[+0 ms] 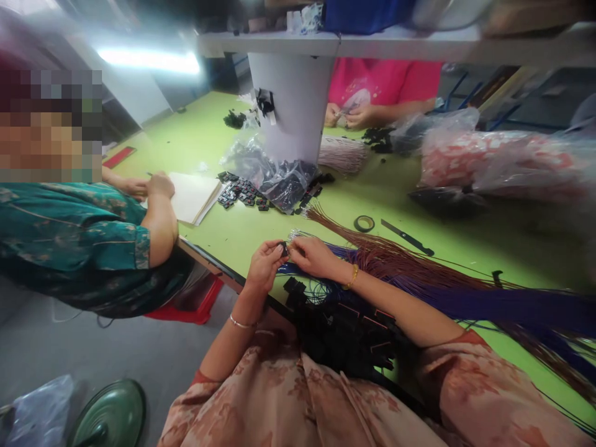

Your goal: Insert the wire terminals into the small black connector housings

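Note:
Between thumb and fingers, my left hand (265,266) pinches a small black plastic connector housing (283,249). My right hand (313,256) is closed close against the housing's right side; what lies in its fingertips is too small to make out, perhaps a wire end. Under and beyond my right forearm run bundles of blue wires (447,303) and brown wires (386,261), their bare metal tips (294,234) near my fingers. Black housings with wires attached (344,329) are heaped at the table edge before my body.
Loose black parts (242,191) and a clear bag of parts (286,183) lie ahead. A tape roll (364,223) and a knife (407,237) sit at right. One person in teal (93,230) writes in a notebook (193,195); another in pink (386,87) works across the green table (209,136).

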Available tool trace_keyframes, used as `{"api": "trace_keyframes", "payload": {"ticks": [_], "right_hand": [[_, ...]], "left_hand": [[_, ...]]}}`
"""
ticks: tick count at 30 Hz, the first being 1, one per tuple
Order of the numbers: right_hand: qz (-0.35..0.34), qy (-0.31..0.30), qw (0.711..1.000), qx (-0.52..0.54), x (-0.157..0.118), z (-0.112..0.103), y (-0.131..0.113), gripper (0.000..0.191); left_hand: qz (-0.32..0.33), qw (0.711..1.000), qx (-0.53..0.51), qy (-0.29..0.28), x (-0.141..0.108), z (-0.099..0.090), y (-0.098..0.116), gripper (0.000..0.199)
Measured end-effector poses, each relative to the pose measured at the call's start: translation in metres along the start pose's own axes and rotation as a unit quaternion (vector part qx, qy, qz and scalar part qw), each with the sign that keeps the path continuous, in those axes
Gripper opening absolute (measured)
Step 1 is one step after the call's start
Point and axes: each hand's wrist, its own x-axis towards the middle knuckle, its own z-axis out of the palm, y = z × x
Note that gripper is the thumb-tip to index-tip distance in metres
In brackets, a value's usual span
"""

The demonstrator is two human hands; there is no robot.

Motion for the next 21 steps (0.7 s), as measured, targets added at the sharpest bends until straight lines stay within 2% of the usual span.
{"api": "trace_keyframes", "payload": {"ticks": [5, 9, 13, 15, 18, 21], "right_hand": [[0.019, -0.026, 0.999, -0.043, -0.003, 0.004, -0.001, 0.015], [0.029, -0.048, 0.996, -0.063, 0.0, -0.005, 0.003, 0.021], [0.145, -0.004, 0.978, -0.152, 0.009, -0.019, 0.026, 0.021], [0.189, -0.04, 0.964, -0.185, 0.013, -0.022, 0.038, 0.021], [0.209, -0.089, 0.955, -0.191, 0.015, -0.02, 0.045, 0.021], [0.216, -0.075, 0.952, -0.205, 0.013, -0.018, 0.043, 0.025]], "left_hand": [[0.022, 0.999, 0.042, 0.001, -0.005, 0.001, -0.006, 0.037], [0.015, 0.998, 0.065, -0.013, -0.008, -0.001, -0.003, 0.038], [-0.001, 0.998, 0.061, -0.017, -0.004, -0.005, 0.003, 0.037], [-0.006, 0.998, 0.06, -0.02, -0.002, -0.005, 0.005, 0.037], [-0.009, 0.998, 0.053, -0.024, 0.002, -0.003, 0.004, 0.036], [-0.012, 0.999, 0.047, -0.025, 0.004, 0.0, 0.002, 0.036]]}}
